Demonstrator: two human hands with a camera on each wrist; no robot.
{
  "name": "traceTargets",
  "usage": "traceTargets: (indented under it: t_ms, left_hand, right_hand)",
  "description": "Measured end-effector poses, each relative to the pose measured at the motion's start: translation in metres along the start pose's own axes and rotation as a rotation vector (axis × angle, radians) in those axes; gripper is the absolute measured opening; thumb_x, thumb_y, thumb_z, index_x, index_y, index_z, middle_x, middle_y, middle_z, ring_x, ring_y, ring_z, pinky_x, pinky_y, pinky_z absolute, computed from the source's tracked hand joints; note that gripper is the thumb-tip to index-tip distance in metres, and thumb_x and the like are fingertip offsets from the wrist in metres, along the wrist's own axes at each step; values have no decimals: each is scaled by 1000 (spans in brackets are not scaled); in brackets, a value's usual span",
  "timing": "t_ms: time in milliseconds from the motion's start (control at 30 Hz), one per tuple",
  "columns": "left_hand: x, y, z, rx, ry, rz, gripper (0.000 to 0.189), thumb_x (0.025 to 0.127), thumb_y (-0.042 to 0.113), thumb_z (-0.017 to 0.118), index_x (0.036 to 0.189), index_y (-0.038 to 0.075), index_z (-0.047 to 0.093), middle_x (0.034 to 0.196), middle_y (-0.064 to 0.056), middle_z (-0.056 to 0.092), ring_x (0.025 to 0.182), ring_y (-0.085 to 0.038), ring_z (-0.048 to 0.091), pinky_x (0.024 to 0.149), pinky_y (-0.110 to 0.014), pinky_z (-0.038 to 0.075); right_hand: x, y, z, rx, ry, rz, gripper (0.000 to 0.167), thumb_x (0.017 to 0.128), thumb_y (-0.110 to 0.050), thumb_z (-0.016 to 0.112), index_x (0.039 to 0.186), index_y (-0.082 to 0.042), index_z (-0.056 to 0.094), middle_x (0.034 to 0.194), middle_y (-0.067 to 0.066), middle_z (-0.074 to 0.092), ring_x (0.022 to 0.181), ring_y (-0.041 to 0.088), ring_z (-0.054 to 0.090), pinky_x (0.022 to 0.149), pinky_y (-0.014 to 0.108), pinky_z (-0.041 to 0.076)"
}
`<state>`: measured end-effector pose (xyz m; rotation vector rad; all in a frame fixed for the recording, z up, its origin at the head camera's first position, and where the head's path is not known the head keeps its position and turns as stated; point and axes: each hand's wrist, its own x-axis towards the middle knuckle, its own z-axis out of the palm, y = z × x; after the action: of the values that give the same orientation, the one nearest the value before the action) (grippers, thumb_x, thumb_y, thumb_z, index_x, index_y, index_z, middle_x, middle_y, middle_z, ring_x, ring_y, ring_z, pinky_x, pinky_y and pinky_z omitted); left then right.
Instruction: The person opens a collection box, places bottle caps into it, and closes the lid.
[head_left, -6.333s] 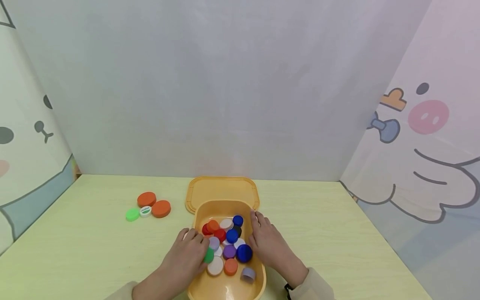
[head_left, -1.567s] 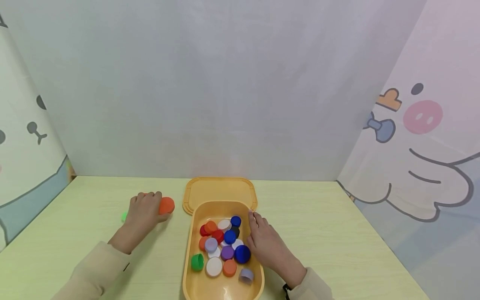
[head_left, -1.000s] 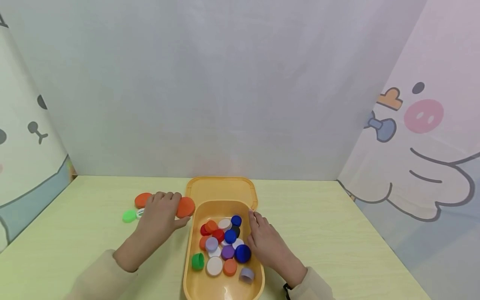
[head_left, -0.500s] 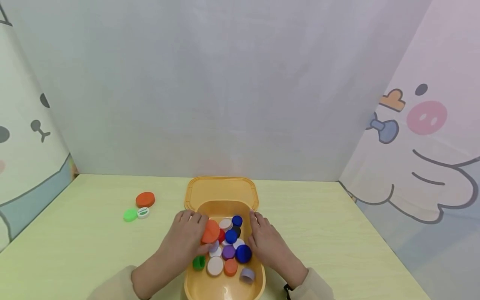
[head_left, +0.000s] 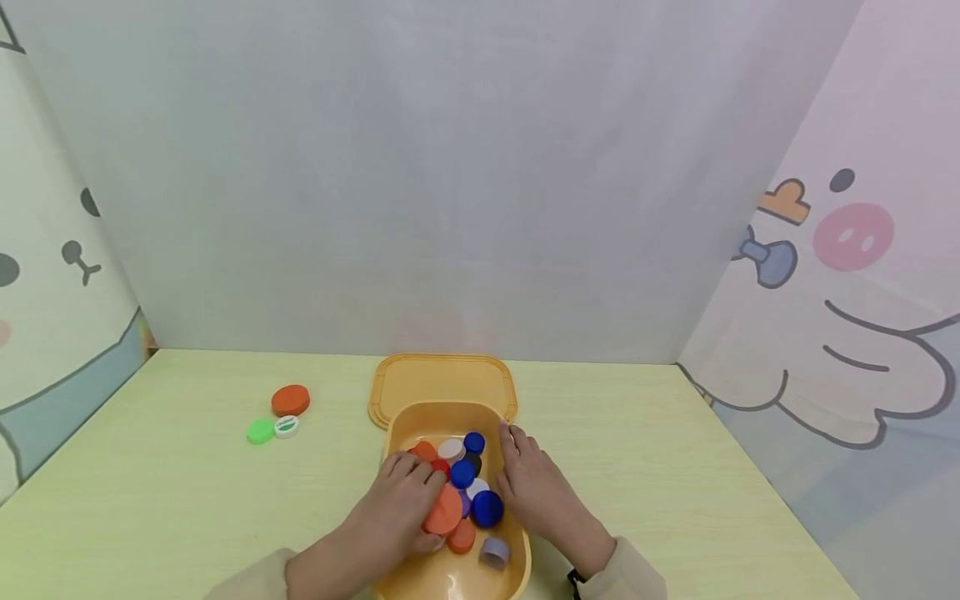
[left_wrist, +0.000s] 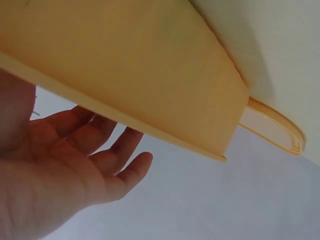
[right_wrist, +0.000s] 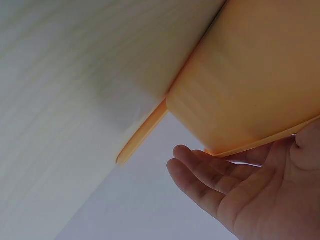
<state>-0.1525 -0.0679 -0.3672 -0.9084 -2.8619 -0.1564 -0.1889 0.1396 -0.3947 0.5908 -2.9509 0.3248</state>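
Note:
An orange plastic box (head_left: 517,557) holds several bottle caps of mixed colours. Over its left side, my left hand (head_left: 393,504) pinches a large orange-red bottle cap (head_left: 444,510) low above the others. That cap is out of sight in the left wrist view, where the bent fingers (left_wrist: 112,162) show past the rim. My right hand (head_left: 542,483) holds the box by its right wall, thumb on the inner side; in the right wrist view some fingers (right_wrist: 195,185) hang loosely outside it. Dark blue (head_left: 487,508), orange (head_left: 461,536) and lilac (head_left: 495,552) caps lie near the hands.
Behind the box lies its flat orange lid (head_left: 442,379), partly covered by the box's far end. To the left on the table (head_left: 187,467) are a large orange-red cap (head_left: 290,400), a light green cap (head_left: 261,431) and a white cap (head_left: 287,427) with a green print.
My left hand took one large orange-red cap from the group on the left, carried it right over the box, then moved it lower and nearer. The right hand stays at the box wall.

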Motion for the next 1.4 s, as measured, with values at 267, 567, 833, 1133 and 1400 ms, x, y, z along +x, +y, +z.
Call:
traceTargets:
  t_ms: [267,567,833,1133,1400]
  left_hand:
    - [1,4,3,-36,-81,42,53,64,43,78,104,13,60,97,-1,60,93,-22,47,92,-43,37]
    - [0,3,4,-73,-157,78,59,67,47,74,115,16,59,106,2,60,99,-19,48,95,-42,37]
    - [-2,1,4,-117,-177,143,59,67,41,77,117,19,56,109,4,60,103,-19,49,97,-45,36]
    - [-4,-1,5,-95,-163,203,56,67,37,78,116,19,56,108,5,59,101,-17,48,97,-43,36]
    - [-2,-1,4,-85,-164,180,47,72,30,75,116,22,60,109,6,62,102,-17,51,96,-44,38]
  right_hand:
    - [0,-1,-1,0,-1,1,54,91,-20,43,139,3,32,138,22,39,125,34,42,98,48,39]
    - [0,0,0,-4,-4,1,55,91,-21,44,139,2,32,138,21,39,124,33,42,98,48,40]
    - [-1,-1,0,5,-9,-8,55,91,-19,44,139,4,31,137,23,39,123,34,43,97,48,40]
    - [-1,0,0,7,-5,-12,54,91,-19,43,139,4,31,137,23,40,123,34,43,96,48,40]
    - [1,0,1,-11,5,-12,54,91,-19,43,138,4,32,136,23,40,122,35,44,97,48,41]
